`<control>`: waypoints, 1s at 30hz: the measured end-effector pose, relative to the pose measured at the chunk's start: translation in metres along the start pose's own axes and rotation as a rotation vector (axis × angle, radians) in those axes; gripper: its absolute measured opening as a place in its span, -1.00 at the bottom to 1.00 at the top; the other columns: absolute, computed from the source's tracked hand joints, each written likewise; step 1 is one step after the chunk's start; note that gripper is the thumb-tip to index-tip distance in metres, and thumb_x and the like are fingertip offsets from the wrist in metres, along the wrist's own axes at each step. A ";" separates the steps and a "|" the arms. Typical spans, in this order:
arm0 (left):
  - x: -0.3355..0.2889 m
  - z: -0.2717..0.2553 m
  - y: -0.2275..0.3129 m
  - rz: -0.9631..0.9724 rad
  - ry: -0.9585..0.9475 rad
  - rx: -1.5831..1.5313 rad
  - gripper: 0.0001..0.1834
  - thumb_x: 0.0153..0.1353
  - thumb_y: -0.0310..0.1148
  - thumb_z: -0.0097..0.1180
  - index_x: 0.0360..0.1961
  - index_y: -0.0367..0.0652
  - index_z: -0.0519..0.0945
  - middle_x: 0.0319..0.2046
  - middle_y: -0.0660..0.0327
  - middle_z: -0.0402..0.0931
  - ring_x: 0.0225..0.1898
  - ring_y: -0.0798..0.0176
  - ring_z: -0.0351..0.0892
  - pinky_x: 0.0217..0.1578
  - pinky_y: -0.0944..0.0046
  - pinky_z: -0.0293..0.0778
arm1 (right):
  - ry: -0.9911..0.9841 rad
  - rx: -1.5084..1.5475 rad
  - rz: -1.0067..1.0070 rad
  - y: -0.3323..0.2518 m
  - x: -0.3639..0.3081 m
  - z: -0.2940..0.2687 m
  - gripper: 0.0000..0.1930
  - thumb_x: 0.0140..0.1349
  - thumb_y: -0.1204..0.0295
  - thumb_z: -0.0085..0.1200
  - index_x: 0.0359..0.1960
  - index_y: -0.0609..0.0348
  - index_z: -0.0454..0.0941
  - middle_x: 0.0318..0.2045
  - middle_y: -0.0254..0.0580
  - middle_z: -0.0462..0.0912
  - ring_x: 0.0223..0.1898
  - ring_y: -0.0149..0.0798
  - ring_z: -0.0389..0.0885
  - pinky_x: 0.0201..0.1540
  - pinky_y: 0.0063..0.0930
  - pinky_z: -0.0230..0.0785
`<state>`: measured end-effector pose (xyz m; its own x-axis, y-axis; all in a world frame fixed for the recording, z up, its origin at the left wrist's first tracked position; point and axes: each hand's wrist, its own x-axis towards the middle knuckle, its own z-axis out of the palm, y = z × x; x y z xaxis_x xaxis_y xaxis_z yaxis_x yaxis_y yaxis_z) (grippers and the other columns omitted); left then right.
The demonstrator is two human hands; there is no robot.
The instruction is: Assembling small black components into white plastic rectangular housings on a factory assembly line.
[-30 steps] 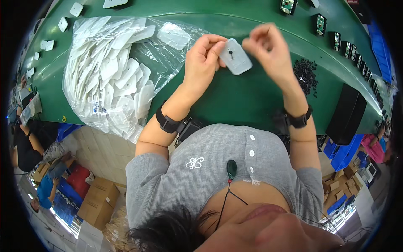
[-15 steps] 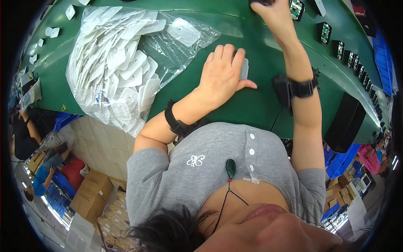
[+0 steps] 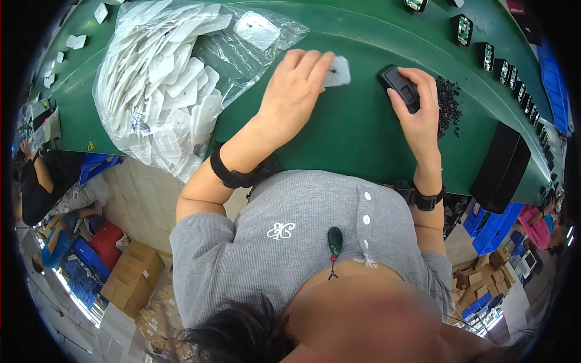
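Observation:
My left hand (image 3: 295,91) is closed, its fingers holding a small translucent white plastic plate (image 3: 339,72) that sticks out past the fingertips. To its right, my right hand (image 3: 420,109) grips a black plastic housing (image 3: 399,86) between thumb and fingers, above the green tabletop (image 3: 357,130). A gap separates the two hands. Left of my left hand lies a clear plastic bag (image 3: 245,72) full of similar white plates (image 3: 175,85), with one loose plate (image 3: 257,30) near its far edge. A pile of tiny black parts (image 3: 448,106) lies just right of my right hand.
Black housings with green circuit boards (image 3: 463,30) form a curved row along the right side. A long black box (image 3: 499,168) stands at the right table edge. Several white pieces (image 3: 77,42) lie far left. Other people (image 3: 45,175) sit at the left.
My right hand has come back from the far side toward me with the black housing. My left hand has shifted slightly left and away, and more of the white plate shows.

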<state>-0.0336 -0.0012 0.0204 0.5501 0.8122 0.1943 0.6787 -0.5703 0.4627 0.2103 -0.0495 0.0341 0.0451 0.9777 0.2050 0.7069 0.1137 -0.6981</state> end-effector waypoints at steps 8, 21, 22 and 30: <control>0.005 0.005 -0.006 0.178 0.024 -0.218 -0.40 -0.03 -0.65 0.20 0.13 -0.18 0.44 0.01 0.12 0.48 0.09 0.00 0.40 0.11 0.10 0.37 | -0.066 -0.206 -0.042 -0.011 -0.006 -0.015 -0.62 0.06 0.51 0.28 -0.04 0.24 0.52 -0.11 -0.05 0.59 -0.08 -0.01 0.55 -0.01 -0.26 0.42; -0.005 0.002 -0.024 0.130 0.095 -0.419 -0.44 0.05 -0.77 -0.03 0.13 -0.19 0.50 0.15 0.13 0.48 0.18 0.03 0.45 0.18 0.15 0.40 | -0.177 -0.148 -0.356 -0.044 0.017 0.033 -0.60 0.02 0.53 0.26 -0.04 0.16 0.56 -0.07 -0.14 0.59 -0.06 -0.08 0.56 -0.05 -0.32 0.47; -0.006 0.004 -0.026 0.142 0.089 -0.387 -0.44 0.05 -0.77 -0.04 0.12 -0.19 0.51 0.14 0.13 0.49 0.19 0.03 0.45 0.19 0.14 0.40 | -0.183 -0.149 -0.357 -0.044 0.017 0.034 -0.60 0.02 0.53 0.26 -0.04 0.16 0.56 -0.07 -0.14 0.59 -0.06 -0.08 0.56 -0.05 -0.32 0.47; -0.009 0.006 -0.024 0.162 0.088 -0.251 -0.46 0.03 -0.71 -0.03 0.11 -0.23 0.52 0.13 0.13 0.49 0.21 0.06 0.44 0.16 0.16 0.42 | -0.083 -0.230 -0.418 -0.035 0.007 0.052 -0.56 0.01 0.54 0.26 0.01 0.11 0.57 -0.03 -0.16 0.58 -0.08 -0.09 0.57 -0.09 -0.33 0.51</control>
<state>-0.0521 0.0043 0.0028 0.5896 0.7268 0.3522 0.4379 -0.6541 0.6168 0.1488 -0.0377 0.0245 -0.3256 0.8686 0.3736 0.7910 0.4667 -0.3956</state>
